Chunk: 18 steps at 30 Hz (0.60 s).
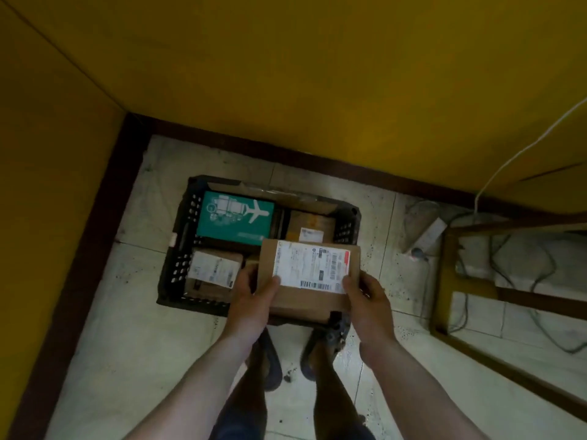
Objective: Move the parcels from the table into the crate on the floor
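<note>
Black plastic crate (178, 249) sat on the tiled floor, with a teal parcel (235, 217) at its far left and a small labelled parcel (214, 271) at its near left. My left hand (254, 300) pinched the brown parcel (309, 268) by its left edge, thumb on top, above the crate's near right part. My right hand (368, 300) pinched the right edge likewise.

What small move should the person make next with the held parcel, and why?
Probably lower the brown parcel down into the crate: the left hand and right hand hold it over the crate's near right, while the teal parcel and the white-labelled parcel fill its left side.
</note>
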{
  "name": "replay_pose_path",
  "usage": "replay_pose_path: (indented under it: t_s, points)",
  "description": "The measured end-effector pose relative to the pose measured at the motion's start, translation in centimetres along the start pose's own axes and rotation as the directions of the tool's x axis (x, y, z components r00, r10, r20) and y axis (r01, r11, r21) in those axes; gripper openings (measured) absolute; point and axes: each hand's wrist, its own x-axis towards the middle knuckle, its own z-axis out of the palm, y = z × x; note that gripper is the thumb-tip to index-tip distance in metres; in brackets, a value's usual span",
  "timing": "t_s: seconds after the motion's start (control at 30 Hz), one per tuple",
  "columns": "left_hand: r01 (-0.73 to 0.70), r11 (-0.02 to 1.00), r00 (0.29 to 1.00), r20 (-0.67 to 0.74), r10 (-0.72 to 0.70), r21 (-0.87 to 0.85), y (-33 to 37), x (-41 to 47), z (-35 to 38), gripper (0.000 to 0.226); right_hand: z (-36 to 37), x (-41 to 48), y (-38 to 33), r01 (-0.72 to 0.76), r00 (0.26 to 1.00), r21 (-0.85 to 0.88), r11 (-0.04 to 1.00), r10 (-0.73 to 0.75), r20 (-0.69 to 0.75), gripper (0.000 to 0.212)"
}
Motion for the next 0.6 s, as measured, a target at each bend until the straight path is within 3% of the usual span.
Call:
replay_pose_path:
  t_s: [0.17, 0.33, 0.5, 0.6]
  points:
    - [0.008, 0.985, 0.998, -0.057, 0.002, 0.173, -2.8, 9.8, 2.1, 0.029, 3.4, 9.5, 2.6, -0.085, 0.992, -0.004, 0.996, 0.085, 0.097, 0.025]
    - [-0.014, 0.99, 1.0, -0.007, 0.015, 0.143, -3.9, 17.3, 4.3, 0.016, 5.5, 17.0, 4.2, -0.123, 0.985, -0.008, 0.992, 0.124, 0.122, 0.039]
    - [-0.037, 0.963, 0.996, -0.067, 0.056, 0.265, -4.1, 22.6, 5.9, 0.032, 6.2, 21.7, 5.1, -0.137, 0.984, 0.023, 0.99, 0.134, 0.115, 0.032]
    - [0.017, 0.97, 0.998, -0.057, -0.003, 0.244, -4.4, 24.1, 6.0, 0.036, 6.5, 22.8, 5.5, -0.161, 0.979, 0.007, 0.987, 0.159, 0.131, 0.034]
